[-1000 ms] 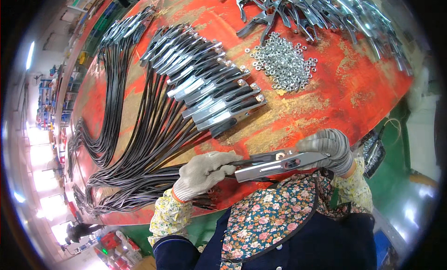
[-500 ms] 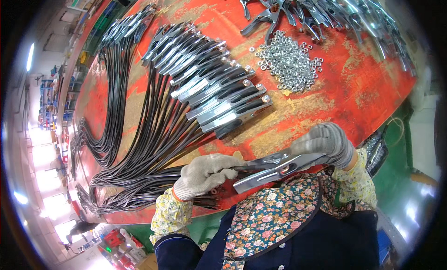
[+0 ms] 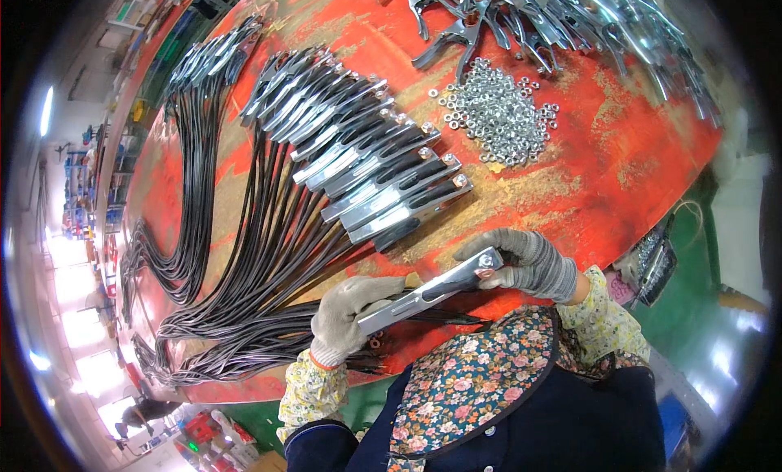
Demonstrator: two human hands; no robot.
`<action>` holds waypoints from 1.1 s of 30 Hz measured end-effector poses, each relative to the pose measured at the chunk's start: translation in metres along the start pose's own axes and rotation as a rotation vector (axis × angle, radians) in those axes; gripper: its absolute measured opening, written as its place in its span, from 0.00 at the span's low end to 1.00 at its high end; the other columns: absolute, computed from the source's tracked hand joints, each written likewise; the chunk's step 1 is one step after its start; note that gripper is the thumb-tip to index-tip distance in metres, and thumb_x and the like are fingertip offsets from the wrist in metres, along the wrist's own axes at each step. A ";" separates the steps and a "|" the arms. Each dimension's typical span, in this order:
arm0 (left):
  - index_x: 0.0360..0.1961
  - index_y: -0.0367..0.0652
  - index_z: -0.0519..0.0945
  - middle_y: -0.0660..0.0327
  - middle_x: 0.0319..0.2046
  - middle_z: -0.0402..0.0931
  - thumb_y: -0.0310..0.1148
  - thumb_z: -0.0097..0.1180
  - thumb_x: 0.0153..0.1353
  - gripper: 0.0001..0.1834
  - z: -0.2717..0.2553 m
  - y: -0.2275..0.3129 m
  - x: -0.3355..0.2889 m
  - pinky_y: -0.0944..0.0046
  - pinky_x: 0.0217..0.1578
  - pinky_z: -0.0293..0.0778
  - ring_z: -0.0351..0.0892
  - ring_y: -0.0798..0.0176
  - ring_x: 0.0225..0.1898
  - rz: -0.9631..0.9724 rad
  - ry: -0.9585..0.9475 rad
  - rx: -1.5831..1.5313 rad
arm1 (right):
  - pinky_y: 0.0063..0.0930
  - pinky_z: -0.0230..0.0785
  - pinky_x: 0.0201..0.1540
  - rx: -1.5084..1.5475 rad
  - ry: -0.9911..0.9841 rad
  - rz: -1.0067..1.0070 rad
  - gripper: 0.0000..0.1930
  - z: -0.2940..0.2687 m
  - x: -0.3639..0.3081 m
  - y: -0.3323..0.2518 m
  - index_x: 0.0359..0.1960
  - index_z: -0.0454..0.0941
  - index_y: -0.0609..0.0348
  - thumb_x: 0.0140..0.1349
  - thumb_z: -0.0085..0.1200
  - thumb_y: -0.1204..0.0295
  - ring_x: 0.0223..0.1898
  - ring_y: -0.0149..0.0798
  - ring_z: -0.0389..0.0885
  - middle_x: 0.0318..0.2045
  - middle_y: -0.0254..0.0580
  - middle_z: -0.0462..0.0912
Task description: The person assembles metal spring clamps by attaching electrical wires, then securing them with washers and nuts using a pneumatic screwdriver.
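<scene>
Both my hands wear grey knit work gloves and hold one silver metal spring clamp [image 3: 417, 299] slantwise above the table's near edge. Around the clamp's lower-left end my left hand [image 3: 346, 313] is closed. The fingers of my right hand [image 3: 521, 264] pinch its upper-right end, where a small round coppery part shows. Part of the clamp is covered by the gloves. Beneath it lie loose black cables [image 3: 277, 329]. Just beyond my hands rests a neat row of similar clamps [image 3: 366, 179] with black cables running from them to the left.
The worn red table [image 3: 570, 195] carries a pile of small metal nuts [image 3: 501, 118] and a heap of loose spring clamps [image 3: 505, 16] at the far right. Another bundle of cabled clamps [image 3: 212, 61] lies far left. A dark container [image 3: 654, 268] sits beyond the table's right edge.
The clamp has turned in my hands, so its narrow side and coppery end now show. My right hand has shifted left and slightly down, closer to my left hand.
</scene>
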State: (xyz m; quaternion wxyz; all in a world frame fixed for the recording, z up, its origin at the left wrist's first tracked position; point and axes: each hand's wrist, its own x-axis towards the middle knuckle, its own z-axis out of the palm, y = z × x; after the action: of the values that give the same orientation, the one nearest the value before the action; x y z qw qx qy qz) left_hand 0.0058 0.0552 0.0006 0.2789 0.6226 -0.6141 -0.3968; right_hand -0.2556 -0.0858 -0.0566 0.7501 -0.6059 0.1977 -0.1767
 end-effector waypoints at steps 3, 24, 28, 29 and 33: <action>0.44 0.38 0.83 0.55 0.39 0.83 0.34 0.58 0.60 0.14 0.003 0.003 -0.002 0.61 0.42 0.75 0.82 0.56 0.40 -0.057 -0.012 0.044 | 0.24 0.73 0.46 0.013 0.008 -0.044 0.18 0.002 0.000 0.000 0.51 0.77 0.54 0.59 0.63 0.68 0.41 0.27 0.80 0.40 0.36 0.82; 0.57 0.49 0.72 0.53 0.44 0.77 0.33 0.66 0.49 0.31 0.006 0.055 0.055 0.56 0.42 0.76 0.79 0.51 0.42 0.225 -0.046 0.592 | 0.17 0.70 0.33 0.183 0.401 0.118 0.15 0.016 0.008 0.024 0.47 0.76 0.55 0.72 0.41 0.60 0.29 0.22 0.73 0.33 0.31 0.78; 0.61 0.65 0.70 0.63 0.37 0.77 0.32 0.56 0.54 0.30 0.035 0.050 0.071 0.59 0.28 0.77 0.80 0.58 0.29 0.102 -0.165 0.928 | 0.24 0.73 0.36 0.152 0.384 0.118 0.16 0.005 0.008 0.027 0.48 0.76 0.58 0.72 0.41 0.60 0.31 0.29 0.77 0.34 0.35 0.79; 0.61 0.70 0.69 0.67 0.33 0.76 0.31 0.52 0.55 0.31 0.039 0.043 0.072 0.62 0.20 0.75 0.79 0.63 0.24 0.179 -0.141 1.026 | 0.29 0.73 0.38 -0.119 0.345 0.105 0.16 -0.008 0.006 0.024 0.48 0.76 0.59 0.71 0.42 0.60 0.33 0.35 0.78 0.36 0.39 0.80; 0.61 0.70 0.69 0.67 0.31 0.74 0.31 0.50 0.56 0.30 0.042 0.046 0.073 0.63 0.18 0.74 0.79 0.64 0.23 0.178 -0.150 1.064 | 0.39 0.73 0.43 -0.975 0.567 -0.069 0.15 -0.073 -0.001 0.013 0.43 0.78 0.60 0.66 0.50 0.61 0.39 0.49 0.80 0.37 0.48 0.81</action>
State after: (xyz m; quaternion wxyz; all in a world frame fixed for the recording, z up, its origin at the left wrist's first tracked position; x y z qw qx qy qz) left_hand -0.0591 -0.0150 0.0061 -0.0864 0.5935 -0.7986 -0.0494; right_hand -0.2936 -0.1436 -0.0830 0.2947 -0.8173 0.4302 -0.2451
